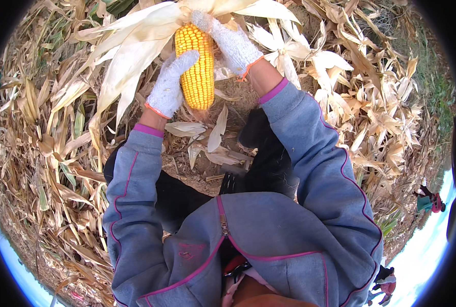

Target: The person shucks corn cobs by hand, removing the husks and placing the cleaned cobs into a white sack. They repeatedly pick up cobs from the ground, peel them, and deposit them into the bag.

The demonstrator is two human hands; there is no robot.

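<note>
An ear of yellow corn (197, 73) is bare of husk along its length, with dry pale husk leaves (136, 50) spread out around its far end. My left hand (170, 84), in a white knit glove with an orange cuff edge, is wrapped around the ear from the left, its thumb across the kernels. My right hand (232, 42), gloved alike, grips the base of the ear where the husk joins it. Brown silk shows at the near tip of the ear.
Dry corn stalks and leaves (59, 153) cover the ground on the left. Empty opened husks (377, 115) lie heaped on the right. Loose husk pieces (218, 130) lie on the soil between my legs. Other people (429, 201) are far off at the right edge.
</note>
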